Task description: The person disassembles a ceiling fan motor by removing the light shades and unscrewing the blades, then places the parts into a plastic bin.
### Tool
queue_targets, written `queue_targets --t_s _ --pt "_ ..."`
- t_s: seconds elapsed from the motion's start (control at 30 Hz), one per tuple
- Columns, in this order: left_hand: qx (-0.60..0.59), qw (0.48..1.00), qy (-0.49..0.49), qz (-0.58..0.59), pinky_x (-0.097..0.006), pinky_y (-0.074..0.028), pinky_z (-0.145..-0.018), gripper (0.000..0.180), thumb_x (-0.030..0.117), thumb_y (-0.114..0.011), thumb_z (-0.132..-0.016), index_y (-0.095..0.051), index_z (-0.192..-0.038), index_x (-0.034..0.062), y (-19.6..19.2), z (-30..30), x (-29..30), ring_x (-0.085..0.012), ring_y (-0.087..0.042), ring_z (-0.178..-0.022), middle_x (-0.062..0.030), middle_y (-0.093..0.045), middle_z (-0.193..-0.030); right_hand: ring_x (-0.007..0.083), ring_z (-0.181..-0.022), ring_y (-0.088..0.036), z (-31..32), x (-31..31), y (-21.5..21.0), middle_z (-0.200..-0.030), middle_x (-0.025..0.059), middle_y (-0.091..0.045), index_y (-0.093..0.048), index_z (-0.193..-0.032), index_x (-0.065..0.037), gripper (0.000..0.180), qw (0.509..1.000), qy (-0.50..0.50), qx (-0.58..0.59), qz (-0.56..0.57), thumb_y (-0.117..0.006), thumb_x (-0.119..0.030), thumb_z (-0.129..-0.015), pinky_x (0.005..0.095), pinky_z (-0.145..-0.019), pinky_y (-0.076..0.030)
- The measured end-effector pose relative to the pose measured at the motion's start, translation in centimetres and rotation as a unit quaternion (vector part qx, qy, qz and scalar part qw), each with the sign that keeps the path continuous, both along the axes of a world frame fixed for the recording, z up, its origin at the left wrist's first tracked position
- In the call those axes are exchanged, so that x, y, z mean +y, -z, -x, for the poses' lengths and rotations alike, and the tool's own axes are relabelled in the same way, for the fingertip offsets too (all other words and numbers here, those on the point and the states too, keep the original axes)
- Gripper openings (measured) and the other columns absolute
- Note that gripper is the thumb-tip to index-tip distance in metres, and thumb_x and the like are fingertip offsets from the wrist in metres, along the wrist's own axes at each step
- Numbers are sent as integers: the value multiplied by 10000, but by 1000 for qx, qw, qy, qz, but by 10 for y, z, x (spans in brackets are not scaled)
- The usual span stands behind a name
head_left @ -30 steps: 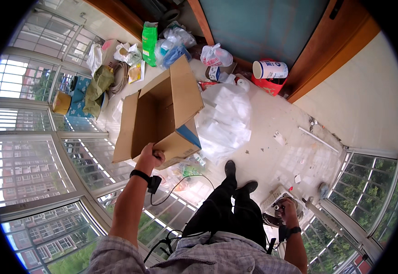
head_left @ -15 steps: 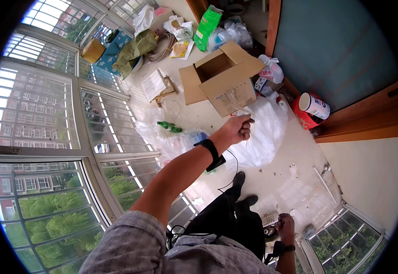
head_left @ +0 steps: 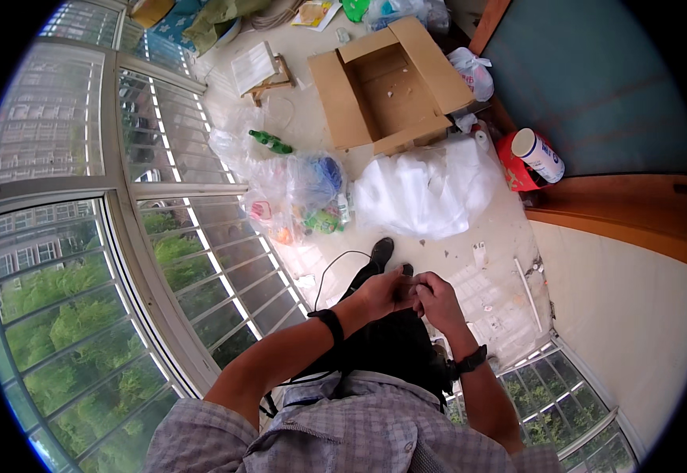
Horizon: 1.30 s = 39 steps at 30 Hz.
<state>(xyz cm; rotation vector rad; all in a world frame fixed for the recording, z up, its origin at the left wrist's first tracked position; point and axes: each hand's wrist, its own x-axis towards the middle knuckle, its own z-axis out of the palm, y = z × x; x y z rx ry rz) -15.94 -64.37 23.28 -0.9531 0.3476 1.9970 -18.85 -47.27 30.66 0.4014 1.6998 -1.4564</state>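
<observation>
Left hand: the left hand point(head_left: 381, 292) is held in front of the body, its fingers curled in toward the right hand; a black band sits on the wrist.
Right hand: the right hand point(head_left: 436, 298) meets the left, fingertips touching or almost touching; a dark watch is on that wrist.
Grip: both sets of fingers are bent close together as if pinching something small between them, but whatever it is cannot be made out.
Cable: a thin black cable point(head_left: 329, 268) loops up from the left wrist area toward the floor near the shoe point(head_left: 380, 251).
Key relation: the pinched spot lies between the two hands, equally near to each, straight above the shoe.
Floor ahead: a white crumpled plastic sheet point(head_left: 429, 193) lies just beyond the shoe; an open cardboard box point(head_left: 391, 83) stands past it, flaps spread.
Toward the window edge: a clear bag of mixed litter point(head_left: 300, 197) and a green bottle point(head_left: 270, 142) lie near the glass.
Toward the door: a white canister on a red container point(head_left: 534, 156).
</observation>
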Motion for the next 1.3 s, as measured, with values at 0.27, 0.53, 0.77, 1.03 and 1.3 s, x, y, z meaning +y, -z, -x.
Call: queue_targets --t_s 0.27,0.53,0.77,1.03,1.3 --pt "61 988 -130 -49 -372 -468 -909 420 424 -401 -1038 -598 -1031 53 -4 -13 14 -224 -585 -984 -76 -625 -1027 377 -942 -630 -5 -22 -15 -1046 196 -641 -594 -1020 19 202 924 -199 314 -90 -632 -49 -834 407 -833 -518" --pt "77 977 -175 -97 -355 -478 -877 346 391 -447 -1030 -586 -895 104 -15 -15 -5 -197 -599 -915 -41 -629 -933 286 -896 -676 -5 -42 -38 -1091 164 -627 -584 -1049 33 245 932 -198 302 -21 -660 1 -819 341 -787 -548" --pt "42 964 -253 -73 -384 -530 -952 345 288 -485 -1017 -600 -1072 -33 -12 -17 -54 -284 -635 -1043 -150 -638 -1052 161 -768 -692 29 -52 -36 -955 113 -668 -589 -1030 47 140 975 -113 194 4 -572 -35 -916 270 -628 -565" --pt "43 923 -378 -53 -432 -516 -983 304 225 -505 -1011 -581 -1091 -59 -19 15 -158 -349 -618 -1069 -169 -631 -1051 176 -733 -700 99 -62 -9 -853 111 -663 -596 -979 43 148 984 -94 110 -105 -589 -91 -917 276 -586 -560" --pt "32 911 -409 32 -376 -577 -770 303 277 -508 -1010 -590 -988 -14 5 14 -237 -277 -652 -824 -120 -633 -886 199 -753 -701 164 -73 -22 -858 118 -663 -596 -983 39 163 969 -129 134 -162 -585 -101 -900 291 -596 -556"
